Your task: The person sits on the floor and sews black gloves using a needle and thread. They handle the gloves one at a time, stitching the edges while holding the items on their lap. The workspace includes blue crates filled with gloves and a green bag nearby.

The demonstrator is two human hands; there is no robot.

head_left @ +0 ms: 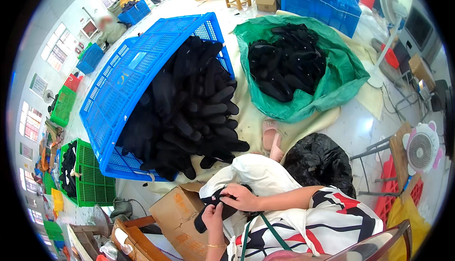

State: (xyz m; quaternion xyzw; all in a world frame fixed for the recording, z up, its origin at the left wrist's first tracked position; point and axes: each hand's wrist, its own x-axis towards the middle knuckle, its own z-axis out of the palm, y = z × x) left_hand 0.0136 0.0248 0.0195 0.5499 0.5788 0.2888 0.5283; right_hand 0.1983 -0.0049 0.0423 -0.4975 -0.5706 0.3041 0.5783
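Over my lap, both hands hold a black sock (202, 223) with a small pale and pink mark near its upper edge. My left hand (213, 217) pinches it from below. My right hand (241, 197) reaches in from the right, its fingers closed on the sock's upper edge beside the mark. White cloth (265, 168) covers my lap under the hands. In front of me, a blue plastic crate (111, 88) lies tipped on its side, with a heap of black socks (189, 109) spilling from it.
A green sack (253, 95) full of black socks stands ahead to the right. A black plastic bag (318, 161) sits at my right, near a small white fan (421, 148). At the left are a cardboard box (182, 213) and a green crate (97, 178).
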